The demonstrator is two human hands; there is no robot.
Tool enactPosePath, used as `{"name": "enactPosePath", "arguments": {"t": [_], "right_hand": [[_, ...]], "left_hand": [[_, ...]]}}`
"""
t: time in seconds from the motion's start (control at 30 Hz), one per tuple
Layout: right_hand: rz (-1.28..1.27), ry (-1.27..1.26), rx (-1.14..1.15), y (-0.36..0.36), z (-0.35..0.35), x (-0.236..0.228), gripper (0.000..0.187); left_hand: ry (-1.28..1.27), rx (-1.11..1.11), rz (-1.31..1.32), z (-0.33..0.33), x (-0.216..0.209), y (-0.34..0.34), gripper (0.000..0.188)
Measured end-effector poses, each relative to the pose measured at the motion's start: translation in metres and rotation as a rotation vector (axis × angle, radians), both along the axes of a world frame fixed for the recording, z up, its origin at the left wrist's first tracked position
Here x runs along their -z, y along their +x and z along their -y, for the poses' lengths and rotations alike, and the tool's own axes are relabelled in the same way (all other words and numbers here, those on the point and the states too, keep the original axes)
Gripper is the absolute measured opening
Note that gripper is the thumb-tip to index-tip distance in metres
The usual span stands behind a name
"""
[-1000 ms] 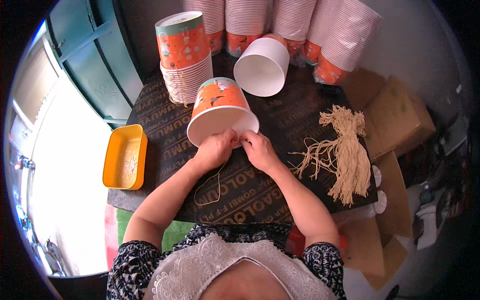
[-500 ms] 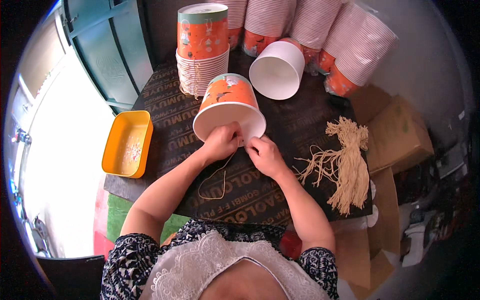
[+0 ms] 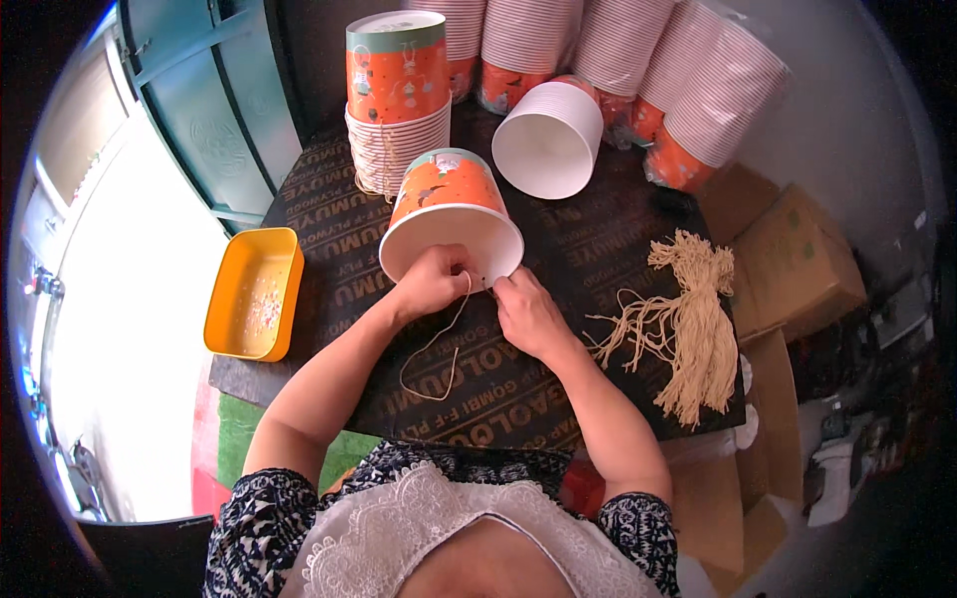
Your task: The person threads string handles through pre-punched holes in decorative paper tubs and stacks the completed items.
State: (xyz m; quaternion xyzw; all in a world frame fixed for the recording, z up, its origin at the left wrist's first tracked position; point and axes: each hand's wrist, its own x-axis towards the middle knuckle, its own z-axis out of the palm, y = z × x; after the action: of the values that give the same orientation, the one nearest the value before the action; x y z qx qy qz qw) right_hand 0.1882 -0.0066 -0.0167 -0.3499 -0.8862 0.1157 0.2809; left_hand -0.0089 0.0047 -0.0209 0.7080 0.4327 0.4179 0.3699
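Note:
An orange and green paper bucket [image 3: 449, 189] lies on its side in front of me, its white mouth facing me. My left hand [image 3: 432, 281] is at the mouth's lower edge, fingers pinched on a beige string [image 3: 407, 367]. The string's loose length hangs in a loop over the tabletop. My right hand [image 3: 531, 312] is closed at the rim's lower right, thumb and fingers pressed against it. A small dark spot shows on the inner wall between the hands. What lies behind the right fingertips is hidden.
A bundle of beige strings [image 3: 688, 334] lies right on the dark tabletop [image 3: 588, 239]. Left is a yellow bin [image 3: 282, 309] with small bits inside. Behind stand a bucket stack [image 3: 399, 90], a single white-mouthed bucket [image 3: 546, 145] and several wrapped stacks [image 3: 623, 50]. Cardboard boxes [image 3: 797, 259] stand right.
The left hand has lifted slightly from the bucket's lower wall, and more of the string shows below its fingers. The right hand stays at the rim. The view has shifted a little.

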Motion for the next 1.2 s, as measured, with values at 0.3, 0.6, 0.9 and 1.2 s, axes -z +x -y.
{"name": "enactPosePath", "arguments": {"t": [0.3, 0.6, 0.9, 1.2], "right_hand": [[-0.066, -0.014, -0.004, 0.001, -0.002, 0.004, 0.014], [-0.096, -0.009, 0.014, 0.001, -0.006, 0.008, 0.015], [-0.253, -0.155, 0.097, 0.002, -0.01, 0.01, 0.008], [-0.296, -0.2, 0.148, 0.001, -0.013, 0.016, 0.01]], "left_hand": [[-0.43, 0.113, 0.253, 0.007, -0.019, 0.008, 0.011], [-0.008, -0.022, -0.135, 0.004, -0.01, 0.018, 0.016], [0.124, 0.039, -0.268, 0.0, 0.004, 0.015, 0.012], [0.293, -0.017, -0.357, 0.003, 0.003, 0.03, 0.006]]}}
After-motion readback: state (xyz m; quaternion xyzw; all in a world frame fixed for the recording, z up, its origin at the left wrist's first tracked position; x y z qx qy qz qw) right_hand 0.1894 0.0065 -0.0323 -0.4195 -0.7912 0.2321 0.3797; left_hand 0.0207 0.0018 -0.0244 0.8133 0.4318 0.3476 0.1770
